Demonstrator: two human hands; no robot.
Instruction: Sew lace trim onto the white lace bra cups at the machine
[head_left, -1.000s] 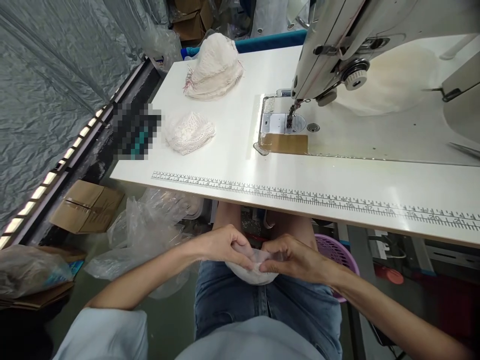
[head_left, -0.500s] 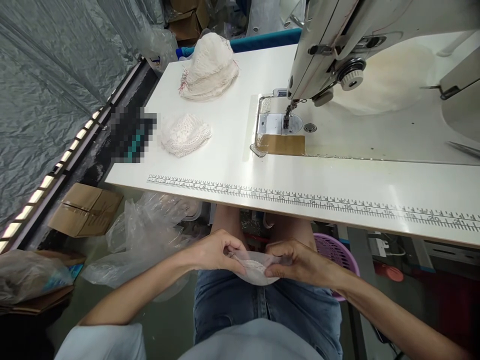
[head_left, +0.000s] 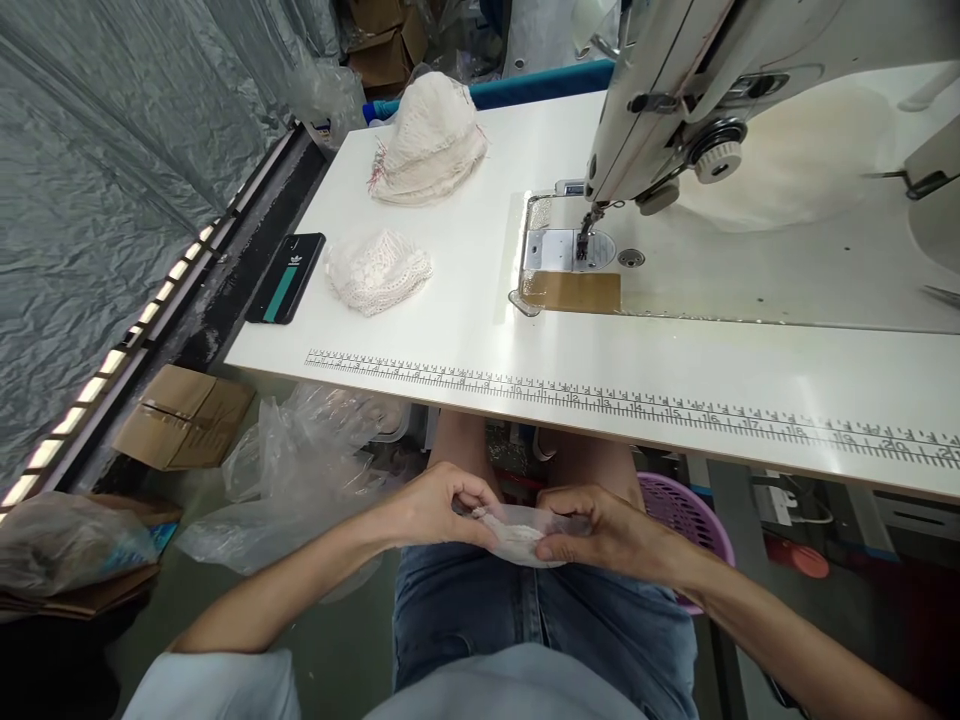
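Note:
Over my lap, below the table edge, my left hand [head_left: 435, 505] and my right hand [head_left: 600, 530] both pinch a small clear plastic bag of white lace [head_left: 517, 535]. Fingers of both hands are closed on its top edge. On the white sewing table [head_left: 465, 330] lie a small bundle of white lace [head_left: 377, 271] and, farther back, a larger heap of cream fabric [head_left: 429, 140]. The sewing machine [head_left: 697, 90] stands at the right, its needle over the metal plate [head_left: 570, 250].
A dark phone [head_left: 286, 277] lies at the table's left edge. Under the table are crumpled plastic bags [head_left: 292, 470], a cardboard box [head_left: 184, 418] and a purple basket [head_left: 686, 510]. Grey sheeting hangs at the left. A ruler scale runs along the table's front edge.
My hands have stayed on the small bag, working its top edge; the bag has flattened a little. The view shifted slightly.

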